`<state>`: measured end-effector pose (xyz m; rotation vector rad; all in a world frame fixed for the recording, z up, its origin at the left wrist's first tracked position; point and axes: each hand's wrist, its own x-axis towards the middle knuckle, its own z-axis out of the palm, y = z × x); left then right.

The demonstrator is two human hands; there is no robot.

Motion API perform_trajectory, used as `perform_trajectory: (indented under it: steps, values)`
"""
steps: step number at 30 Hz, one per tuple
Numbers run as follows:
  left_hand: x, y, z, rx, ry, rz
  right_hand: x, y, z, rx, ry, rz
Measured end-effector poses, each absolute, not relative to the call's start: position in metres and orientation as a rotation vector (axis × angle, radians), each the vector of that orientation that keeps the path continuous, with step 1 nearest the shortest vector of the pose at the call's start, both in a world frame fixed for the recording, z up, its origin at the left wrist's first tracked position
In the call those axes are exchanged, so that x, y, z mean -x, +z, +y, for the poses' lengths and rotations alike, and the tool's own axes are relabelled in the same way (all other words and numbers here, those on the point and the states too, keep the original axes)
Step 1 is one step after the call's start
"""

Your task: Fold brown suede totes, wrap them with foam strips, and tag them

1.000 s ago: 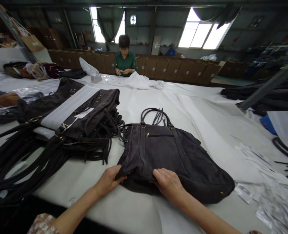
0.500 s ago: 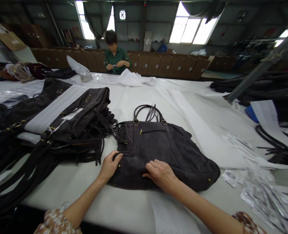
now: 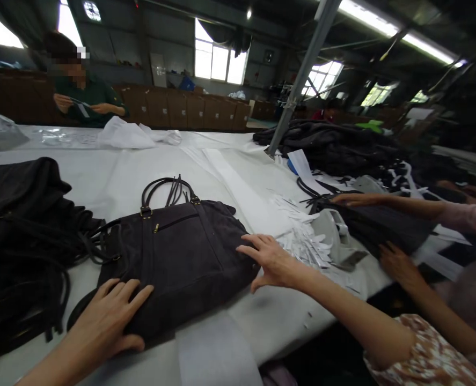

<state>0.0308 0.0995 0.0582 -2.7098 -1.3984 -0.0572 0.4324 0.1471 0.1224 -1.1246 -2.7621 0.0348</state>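
A dark handbag (image 3: 177,257) lies flat on the white table, its two looped handles (image 3: 157,187) pointing away from me and a zip pocket across its upper side. Over its lower left corner rests my left hand (image 3: 111,316), fingers spread on the fabric and thumb apart. At the bag's right end is my right hand (image 3: 272,262), open, fingers stretched over the edge and thumb held away. Left of the bag, a pile of similar dark bags (image 3: 16,236) reaches close to it, with straps and tassels hanging down.
A co-worker's hands (image 3: 398,262) are on another dark bag (image 3: 386,225) at the right. White tags (image 3: 306,241) and a grey tape dispenser (image 3: 334,236) lie between. A metal post (image 3: 294,102) rises behind. Another person (image 3: 87,96) stands across the table (image 3: 88,166).
The view has swung right, bringing in the co-worker at the right. My right hand has moved from the bag's near edge to its right end; my left hand has loosened its pinch and spread.
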Motion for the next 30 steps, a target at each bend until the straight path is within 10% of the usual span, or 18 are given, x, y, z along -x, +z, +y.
perform_trajectory:
  steps: [21, 30]
  values:
    - [-0.009, 0.014, 0.077, 2.322, -0.121, -1.21, -0.456, 0.029, 0.193, 0.792, -0.258, -2.679]
    - [-0.061, 0.071, 0.094, 2.481, 0.11, -1.545, -0.429, 0.083, 0.184, 1.047, -0.079, -2.833]
